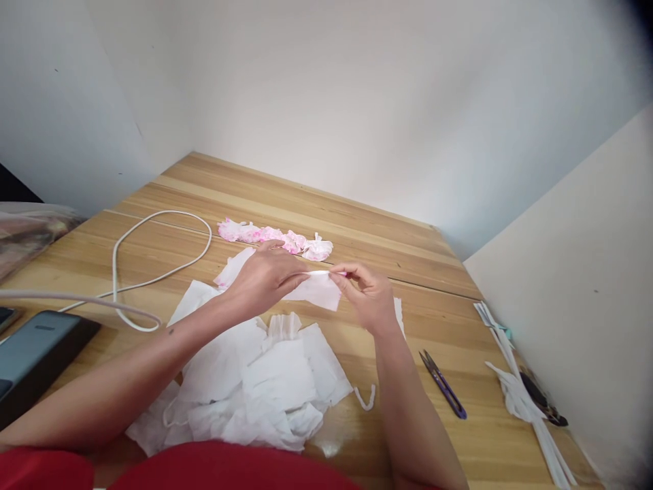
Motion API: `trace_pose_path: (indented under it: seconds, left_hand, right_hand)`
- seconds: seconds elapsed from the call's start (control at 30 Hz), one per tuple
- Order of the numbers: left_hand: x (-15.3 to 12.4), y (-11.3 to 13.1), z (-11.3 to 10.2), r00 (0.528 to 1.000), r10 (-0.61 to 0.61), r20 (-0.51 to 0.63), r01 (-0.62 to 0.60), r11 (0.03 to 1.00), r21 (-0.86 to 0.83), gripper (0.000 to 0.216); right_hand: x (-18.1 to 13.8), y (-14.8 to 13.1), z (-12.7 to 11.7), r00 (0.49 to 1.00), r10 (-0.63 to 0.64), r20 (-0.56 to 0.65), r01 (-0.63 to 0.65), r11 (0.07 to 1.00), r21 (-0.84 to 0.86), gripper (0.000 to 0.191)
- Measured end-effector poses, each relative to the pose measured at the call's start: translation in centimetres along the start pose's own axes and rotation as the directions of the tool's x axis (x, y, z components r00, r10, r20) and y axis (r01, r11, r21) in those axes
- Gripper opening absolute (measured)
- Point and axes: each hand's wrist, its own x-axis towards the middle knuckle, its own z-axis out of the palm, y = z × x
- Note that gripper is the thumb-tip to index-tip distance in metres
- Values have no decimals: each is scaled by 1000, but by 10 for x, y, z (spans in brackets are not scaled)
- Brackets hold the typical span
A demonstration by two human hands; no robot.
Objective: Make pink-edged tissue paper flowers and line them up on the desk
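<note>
My left hand [268, 275] and my right hand [364, 294] meet over the middle of the wooden table [316, 211]. Both pinch the top edge of a white tissue sheet [319, 289] that hangs between them, folded along that edge. A trace of pink shows at my right fingertips. Below the hands lies a loose heap of white tissue pieces [255, 384]. Behind the hands sits a row of pink-and-white tissue flowers [275, 236].
A white cable [153, 272] loops across the left of the table, next to a dark power bank [38, 347]. Purple thread snips [443, 383] lie at the right, with white strips [515, 381] by the right wall. A short white tie [365, 397] rests near the heap.
</note>
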Motion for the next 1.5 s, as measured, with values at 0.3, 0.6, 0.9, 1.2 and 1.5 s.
trace_pose_path:
  seconds: [0.3, 0.6, 0.9, 1.2, 1.5]
  left_hand:
    - [-1, -4, -8, 974, -223, -29, 217, 966, -140, 26]
    - [0, -7, -11, 982, -188, -18, 182, 966, -185, 20]
    - [2, -8, -10, 993, -114, 2, 113, 978, -177, 30]
    - [1, -17, -11, 973, -221, 69, 231, 901, -367, 30]
    - [2, -14, -19, 985, -151, 80, 169, 933, -318, 31]
  right_hand:
    - [3, 6, -5, 990, 101, -98, -82, 980, 181, 15]
    - [5, 11, -15, 999, 16, 49, -22, 994, 106, 13]
    - [5, 9, -20, 992, 87, 91, -85, 996, -25, 20]
    - [4, 5, -22, 995, -12, 101, 8, 999, 35, 27]
    - [4, 3, -26, 992, -4, 125, -3, 998, 57, 31]
